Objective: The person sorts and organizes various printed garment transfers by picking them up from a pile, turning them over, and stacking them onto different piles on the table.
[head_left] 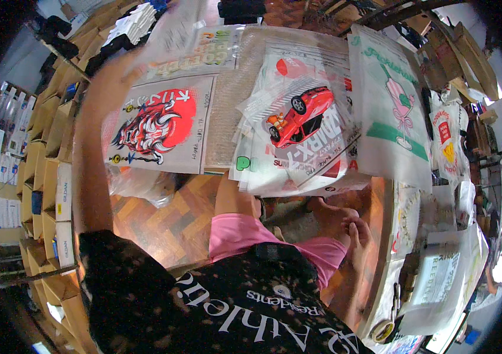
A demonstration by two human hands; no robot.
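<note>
My left arm reaches up the left side to the far part of the table, and my left hand [136,68] is blurred beside a smeared, see-through sheet [171,38]; its fingers do not show clearly. Below it lies a translucent print sheet with a red and black horned mask [171,127]. To the right, a loose stack of print sheets has a red car [307,118] on top. A sheet with a green and pink drawing [395,100] lies farther right. My right hand [354,229] hangs by my thigh, fingers loosely bent and apart, holding nothing.
Bubble wrap [220,118] lies under the sheets. Cardboard bins [41,177] line the left side. On the right table are more prints [436,277], a roll of tape [382,330] and scissors [396,298]. A clear plastic bag [145,186] sits below the table edge.
</note>
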